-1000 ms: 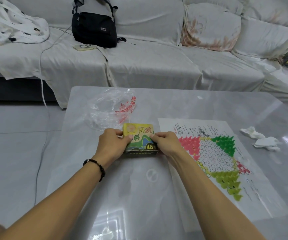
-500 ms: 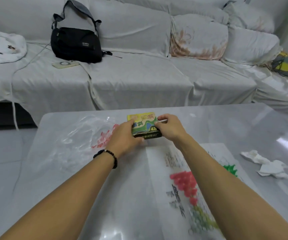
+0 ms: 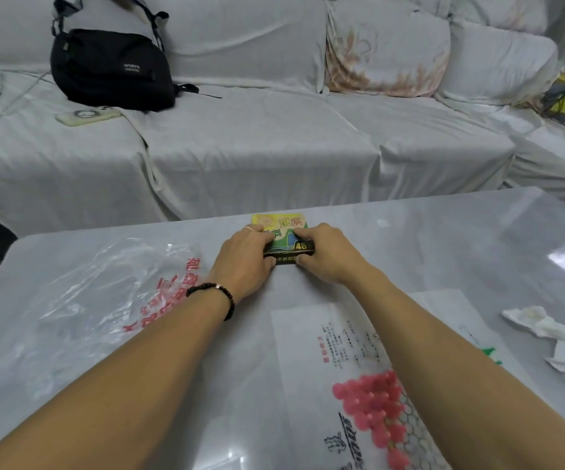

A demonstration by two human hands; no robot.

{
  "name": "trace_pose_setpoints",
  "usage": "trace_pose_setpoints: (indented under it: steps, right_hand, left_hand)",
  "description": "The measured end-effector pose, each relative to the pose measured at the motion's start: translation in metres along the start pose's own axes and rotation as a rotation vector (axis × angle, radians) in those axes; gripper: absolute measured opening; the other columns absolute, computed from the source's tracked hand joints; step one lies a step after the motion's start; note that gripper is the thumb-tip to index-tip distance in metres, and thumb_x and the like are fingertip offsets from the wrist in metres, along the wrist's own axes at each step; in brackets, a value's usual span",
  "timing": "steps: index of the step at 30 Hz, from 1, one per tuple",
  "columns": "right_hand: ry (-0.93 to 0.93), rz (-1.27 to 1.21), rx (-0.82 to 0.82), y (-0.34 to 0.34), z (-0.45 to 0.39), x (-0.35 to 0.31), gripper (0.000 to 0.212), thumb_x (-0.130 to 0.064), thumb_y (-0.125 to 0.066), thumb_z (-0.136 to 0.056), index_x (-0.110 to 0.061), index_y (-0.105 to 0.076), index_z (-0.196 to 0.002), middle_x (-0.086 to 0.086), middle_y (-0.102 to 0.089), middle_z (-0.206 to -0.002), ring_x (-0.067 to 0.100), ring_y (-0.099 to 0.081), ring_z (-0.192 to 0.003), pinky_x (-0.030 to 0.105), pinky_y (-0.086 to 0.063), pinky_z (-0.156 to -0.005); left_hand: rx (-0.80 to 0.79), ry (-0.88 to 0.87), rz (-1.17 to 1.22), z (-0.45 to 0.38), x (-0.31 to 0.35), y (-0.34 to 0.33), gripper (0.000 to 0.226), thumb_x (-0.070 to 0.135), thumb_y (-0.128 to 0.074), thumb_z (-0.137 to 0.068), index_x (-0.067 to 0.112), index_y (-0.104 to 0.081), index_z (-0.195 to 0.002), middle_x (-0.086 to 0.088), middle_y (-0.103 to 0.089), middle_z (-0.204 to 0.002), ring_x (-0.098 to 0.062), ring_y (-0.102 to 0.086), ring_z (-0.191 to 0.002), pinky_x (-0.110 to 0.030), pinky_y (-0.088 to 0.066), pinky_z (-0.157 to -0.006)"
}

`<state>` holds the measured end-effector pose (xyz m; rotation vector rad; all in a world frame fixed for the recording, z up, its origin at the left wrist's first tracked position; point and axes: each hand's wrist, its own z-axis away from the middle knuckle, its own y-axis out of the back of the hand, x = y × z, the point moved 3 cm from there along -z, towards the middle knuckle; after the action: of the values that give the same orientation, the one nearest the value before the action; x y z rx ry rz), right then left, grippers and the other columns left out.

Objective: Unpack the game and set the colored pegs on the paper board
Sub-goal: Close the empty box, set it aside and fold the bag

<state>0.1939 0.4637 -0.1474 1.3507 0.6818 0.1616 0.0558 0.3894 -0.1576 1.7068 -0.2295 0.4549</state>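
Observation:
A small yellow-and-green game box (image 3: 283, 232) sits near the far edge of the grey table (image 3: 444, 239). My left hand (image 3: 245, 257) grips its left side and my right hand (image 3: 328, 256) grips its right side, fingers curled over the top and front. The paper board (image 3: 342, 344) lies flat near me on the right, partly under my right forearm. A cluster of pink pegs (image 3: 372, 401) stands on its red corner, and a few green pegs (image 3: 488, 351) show past my forearm.
A crumpled clear plastic bag (image 3: 98, 300) with red print lies at the left of the table. Crumpled white tissues (image 3: 552, 337) lie at the right edge. Behind the table is a white-covered sofa (image 3: 274, 137) with a black bag (image 3: 111, 67) and a phone (image 3: 87, 116).
Both hands have carried the box away from the paper board toward the far edge of the table. The view has tilted up, so the board now lies low in the frame.

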Motion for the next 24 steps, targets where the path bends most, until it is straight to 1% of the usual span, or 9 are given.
trace_pose_setpoints:
  steps: [3,9,14,18,20,21,22,23,24]
  right_hand:
    - [-0.027,0.043,0.027,0.005,0.0,0.023,0.057,-0.02,-0.06,-0.088,-0.02,-0.044,-0.143,0.013,-0.051,-0.126,0.029,-0.054,-0.112,0.035,-0.043,-0.099]
    - [-0.125,0.065,0.075,0.027,-0.005,0.09,0.056,-0.021,-0.06,-0.089,-0.02,-0.045,-0.142,0.014,-0.051,-0.128,0.031,-0.054,-0.113,0.038,-0.043,-0.1]
    - [-0.222,0.151,0.108,0.049,-0.009,0.15,0.054,-0.019,-0.055,-0.092,-0.025,-0.042,-0.144,0.016,-0.048,-0.128,0.034,-0.052,-0.114,0.038,-0.042,-0.099]
    - [-0.33,0.188,0.133,0.062,-0.01,0.194,0.052,-0.018,-0.051,-0.094,-0.029,-0.041,-0.144,0.015,-0.044,-0.123,0.035,-0.052,-0.11,0.041,-0.044,-0.096]
    - [-0.347,0.207,0.11,0.068,-0.01,0.203,0.057,-0.017,-0.053,-0.091,-0.028,-0.038,-0.145,0.015,-0.041,-0.128,0.036,-0.048,-0.114,0.041,-0.043,-0.098]
    - [-0.347,0.212,0.108,0.069,-0.009,0.203,0.063,-0.017,-0.057,-0.086,-0.028,-0.038,-0.145,0.014,-0.038,-0.135,0.036,-0.044,-0.12,0.043,-0.042,-0.1]
    - [-0.341,0.204,0.13,0.071,-0.008,0.201,0.067,-0.019,-0.06,-0.082,-0.028,-0.039,-0.144,0.013,-0.033,-0.142,0.036,-0.038,-0.126,0.044,-0.039,-0.103]
    - [-0.322,0.178,0.18,0.071,-0.006,0.196,0.066,-0.022,-0.061,-0.079,-0.028,-0.041,-0.142,0.01,-0.03,-0.147,0.036,-0.034,-0.129,0.045,-0.036,-0.105]
    - [-0.286,0.139,0.24,0.07,-0.006,0.189,0.062,-0.028,-0.061,-0.08,-0.028,-0.045,-0.139,0.008,-0.03,-0.149,0.035,-0.032,-0.131,0.045,-0.034,-0.105]
  left_hand:
    - [-0.039,-0.061,0.004,-0.016,0.014,-0.012,0.049,0.02,-0.062,-0.09,0.018,-0.051,-0.138,-0.007,-0.04,-0.149,-0.027,-0.042,-0.131,-0.035,-0.034,-0.106]
    - [-0.119,-0.197,-0.007,-0.063,0.062,-0.038,0.048,0.018,-0.06,-0.092,0.018,-0.05,-0.139,-0.008,-0.039,-0.15,-0.027,-0.039,-0.133,-0.033,-0.031,-0.107]
    - [-0.156,-0.297,-0.023,-0.098,0.112,-0.07,0.046,0.014,-0.057,-0.092,0.015,-0.05,-0.137,-0.008,-0.038,-0.148,-0.029,-0.042,-0.129,-0.038,-0.035,-0.105]
    - [-0.211,-0.367,-0.007,-0.126,0.147,-0.092,0.052,0.012,-0.059,-0.091,0.015,-0.045,-0.14,-0.008,-0.036,-0.15,-0.029,-0.04,-0.131,-0.038,-0.035,-0.107]
    - [-0.218,-0.385,0.016,-0.132,0.154,-0.098,0.052,0.011,-0.059,-0.089,0.014,-0.045,-0.139,-0.009,-0.039,-0.148,-0.029,-0.042,-0.129,-0.038,-0.037,-0.105]
    - [-0.207,-0.385,0.041,-0.133,0.153,-0.098,0.052,0.01,-0.06,-0.087,0.014,-0.045,-0.137,-0.009,-0.041,-0.146,-0.029,-0.044,-0.127,-0.038,-0.038,-0.104]
    - [-0.191,-0.375,0.064,-0.133,0.15,-0.098,0.054,0.011,-0.061,-0.086,0.015,-0.044,-0.137,-0.008,-0.041,-0.146,-0.029,-0.045,-0.126,-0.037,-0.039,-0.103]
    - [-0.176,-0.36,0.065,-0.132,0.144,-0.097,0.056,0.013,-0.062,-0.086,0.015,-0.042,-0.139,-0.007,-0.037,-0.149,-0.028,-0.043,-0.129,-0.036,-0.038,-0.104]
    - [-0.165,-0.344,0.04,-0.131,0.136,-0.096,0.056,0.016,-0.061,-0.088,0.014,-0.041,-0.14,-0.006,-0.033,-0.152,-0.026,-0.04,-0.132,-0.037,-0.037,-0.107]
